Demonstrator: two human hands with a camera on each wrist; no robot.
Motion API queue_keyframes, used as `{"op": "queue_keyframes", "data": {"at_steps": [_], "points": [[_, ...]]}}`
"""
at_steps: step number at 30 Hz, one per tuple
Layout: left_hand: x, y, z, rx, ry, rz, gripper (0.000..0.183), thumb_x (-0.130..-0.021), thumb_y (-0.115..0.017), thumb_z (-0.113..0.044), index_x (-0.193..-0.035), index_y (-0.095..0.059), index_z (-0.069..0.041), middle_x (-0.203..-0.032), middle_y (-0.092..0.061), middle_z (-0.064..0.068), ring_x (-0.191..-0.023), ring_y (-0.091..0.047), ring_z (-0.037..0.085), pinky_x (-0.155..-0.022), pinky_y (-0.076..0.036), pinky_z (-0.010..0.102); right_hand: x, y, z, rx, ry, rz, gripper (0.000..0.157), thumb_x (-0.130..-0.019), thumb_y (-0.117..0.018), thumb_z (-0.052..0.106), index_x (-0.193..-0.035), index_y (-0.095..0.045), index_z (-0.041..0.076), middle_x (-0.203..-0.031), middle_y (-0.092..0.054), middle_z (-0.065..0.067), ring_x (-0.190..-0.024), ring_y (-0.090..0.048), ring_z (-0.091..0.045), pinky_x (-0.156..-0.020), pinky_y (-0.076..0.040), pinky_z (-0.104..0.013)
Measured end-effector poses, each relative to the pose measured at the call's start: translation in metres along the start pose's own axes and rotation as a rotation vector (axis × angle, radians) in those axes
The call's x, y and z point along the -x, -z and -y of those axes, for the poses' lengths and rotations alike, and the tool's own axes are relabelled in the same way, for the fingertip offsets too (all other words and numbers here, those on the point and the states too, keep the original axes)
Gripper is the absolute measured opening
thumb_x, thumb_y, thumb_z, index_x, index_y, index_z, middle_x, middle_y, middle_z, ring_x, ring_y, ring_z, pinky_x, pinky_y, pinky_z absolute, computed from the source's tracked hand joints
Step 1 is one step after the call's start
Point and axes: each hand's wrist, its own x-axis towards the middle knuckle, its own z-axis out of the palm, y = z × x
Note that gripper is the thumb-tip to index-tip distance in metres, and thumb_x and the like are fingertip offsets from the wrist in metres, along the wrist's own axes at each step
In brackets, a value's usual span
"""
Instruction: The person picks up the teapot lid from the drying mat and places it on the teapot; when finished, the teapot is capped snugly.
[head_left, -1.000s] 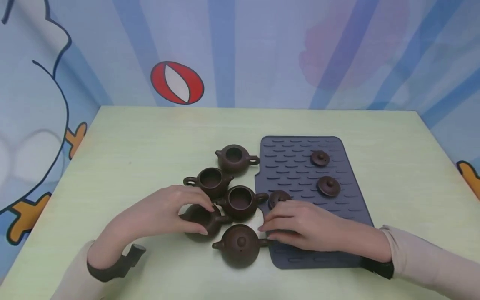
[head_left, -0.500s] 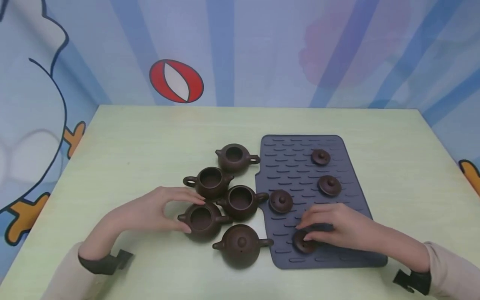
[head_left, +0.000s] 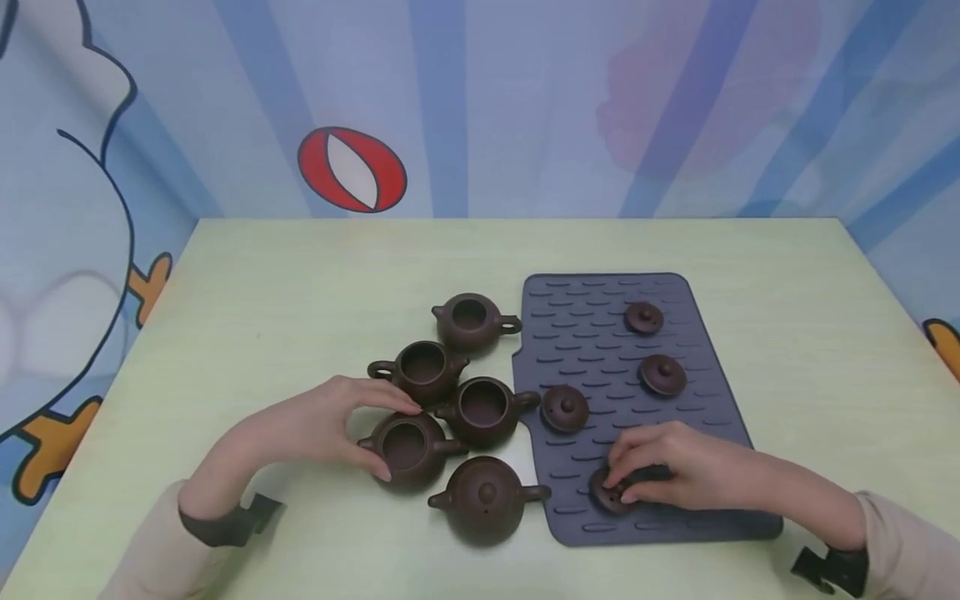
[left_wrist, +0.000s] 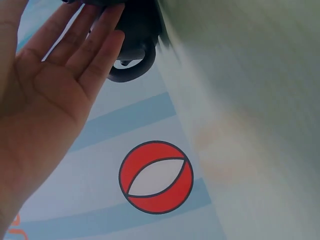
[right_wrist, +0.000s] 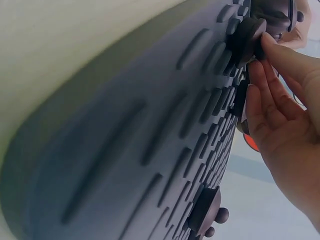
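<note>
My left hand (head_left: 322, 429) holds a small dark brown teapot (head_left: 405, 471) without a lid, thumb by its spout and fingertips at the far side of its rim. In the left wrist view the fingers (left_wrist: 92, 55) lie fairly straight beside a dark teapot handle (left_wrist: 132, 75). My right hand (head_left: 675, 471) pinches the knob of a round brown teapot lid (head_left: 604, 493) low over the dark grey mat (head_left: 712, 527). That lid (right_wrist: 245, 42) appears tilted edge-on in the right wrist view, with the thumb and index finger at its knob.
A teapot with its lid on (head_left: 483, 508) stands nearest the front. Beyond the held pot are an open teapot (head_left: 486, 429), another open teapot (head_left: 423, 387) and a third open teapot (head_left: 468, 333). Several loose lids lie on the mat, including a lid (head_left: 565, 408) by its left edge.
My right hand has moved right, from beside the lidded teapot to the front lid, and its fingers now pinch the knob. My left hand has shifted slightly on its teapot.
</note>
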Motion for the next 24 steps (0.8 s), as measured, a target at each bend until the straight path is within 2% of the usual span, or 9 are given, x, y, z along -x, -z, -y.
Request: {"op": "queue_keyframes", "data": {"at_steps": [6,19,24], "points": [[-0.0001,-0.0008,-0.0074,-0.049,0.026,-0.003,0.067,-0.066,-0.08,-0.047,-0.122,-0.061,-0.017,-0.125,-0.056,-0.003,-0.117,-0.052,0.016,-0.096,-0.044,0.039,0.0001,0.0007,-0.0016,-0.022,0.015,0.009,0.017,-0.086,-0.066,0.017,-0.103,-0.069,0.018,-0.101,-0.063,0.005,-0.088,-0.061,-0.005,-0.07,-0.052,-0.017],[0.0015,-0.0007,-0.0099,-0.05,0.04,-0.01,0.062,-0.069,-0.078,-0.045,-0.121,-0.061,-0.016,-0.125,-0.057,0.0,-0.117,-0.052,0.019,-0.096,-0.044,0.042,-0.0031,0.0002,-0.0054,-0.019,0.024,-0.012,0.017,-0.086,-0.066,0.019,-0.103,-0.067,0.022,-0.101,-0.061,0.009,-0.087,-0.06,-0.002,-0.07,-0.05,-0.013],[-0.0002,-0.0031,-0.0066,-0.019,-0.012,-0.019,0.06,-0.07,-0.079,-0.042,-0.12,-0.061,-0.014,-0.123,-0.057,0.001,-0.114,-0.053,0.018,-0.095,-0.044,0.039,-0.0075,0.0034,-0.0043,-0.001,0.045,-0.043,0.018,-0.086,-0.066,0.021,-0.103,-0.067,0.023,-0.1,-0.062,0.01,-0.088,-0.06,-0.002,-0.07,-0.05,-0.015]]}}
